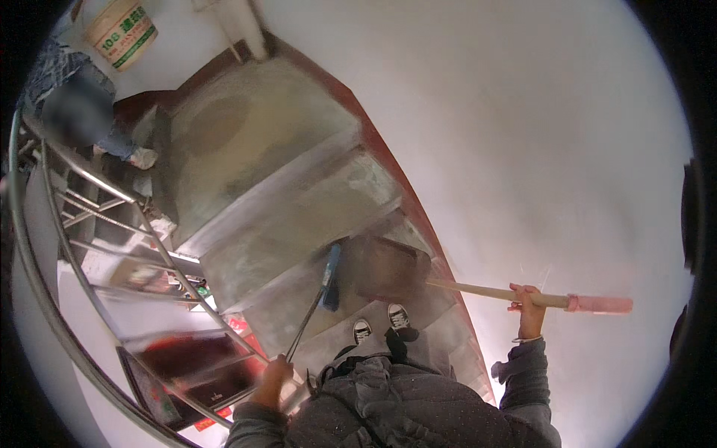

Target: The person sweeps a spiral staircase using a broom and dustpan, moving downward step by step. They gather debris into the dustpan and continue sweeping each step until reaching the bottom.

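Observation:
My left hand (273,374) grips the thin dark handle of a broom (304,327). Its blue head (330,274) rests at a concrete stair step, left of the dustpan. In my right hand (528,308) is the long pale handle (487,290) of that dustpan, with a pink grip at its outer end. The dustpan's brown pan (392,267) lies on the step in front of my shoes (381,322), near the wall. Its contents are too blurred to make out.
Concrete stairs (291,207) lead to a landing (224,117). A metal railing (106,185) curves along the left, and a white wall (532,140) with dark red skirting (386,151) bounds the right. Another person (67,84) stands at upper left beside a printed bucket (120,36).

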### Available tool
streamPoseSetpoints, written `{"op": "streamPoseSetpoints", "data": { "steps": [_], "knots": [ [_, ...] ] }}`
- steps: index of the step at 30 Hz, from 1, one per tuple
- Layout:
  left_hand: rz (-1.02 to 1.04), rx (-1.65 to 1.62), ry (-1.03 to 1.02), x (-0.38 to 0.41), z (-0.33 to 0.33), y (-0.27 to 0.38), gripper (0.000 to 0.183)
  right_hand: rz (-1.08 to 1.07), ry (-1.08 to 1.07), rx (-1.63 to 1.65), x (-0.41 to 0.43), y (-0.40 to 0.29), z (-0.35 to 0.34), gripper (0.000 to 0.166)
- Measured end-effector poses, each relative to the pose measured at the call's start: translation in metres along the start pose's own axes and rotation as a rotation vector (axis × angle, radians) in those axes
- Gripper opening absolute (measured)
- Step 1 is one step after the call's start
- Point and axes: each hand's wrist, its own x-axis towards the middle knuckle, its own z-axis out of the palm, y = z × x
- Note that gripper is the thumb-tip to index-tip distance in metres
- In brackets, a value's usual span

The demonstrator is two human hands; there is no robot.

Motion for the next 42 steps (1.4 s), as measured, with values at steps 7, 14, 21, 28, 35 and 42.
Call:
{"op": "streamPoseSetpoints", "data": {
  "steps": [7,14,21,28,35,42],
  "knots": [
    [0.234,-0.011,0.07,0.002,-0.019,-0.028,0.03,0.099,0.202,0.093,-0.09,0.033,-0.07,0.021],
    [0.466,0.01,0.13,-0.021,-0.053,-0.024,0.033,0.103,0.408,0.094,-0.166,0.058,-0.113,0.017],
    [0.372,0.142,0.169,-0.002,-0.064,0.029,0.05,0.144,0.543,0.135,-0.166,0.113,-0.143,0.015],
    [0.241,0.224,0.053,0.034,-0.031,0.091,0.052,0.16,0.518,0.167,-0.134,0.177,-0.156,0.014],
    [0.212,-0.001,-0.35,0.0,-0.019,0.138,0.057,0.198,0.392,0.184,-0.085,0.199,-0.129,0.02],
    [0.337,-0.221,-0.438,-0.024,0.01,0.147,0.057,0.355,0.255,0.299,-0.044,0.256,-0.132,0.018]
  ]
}}
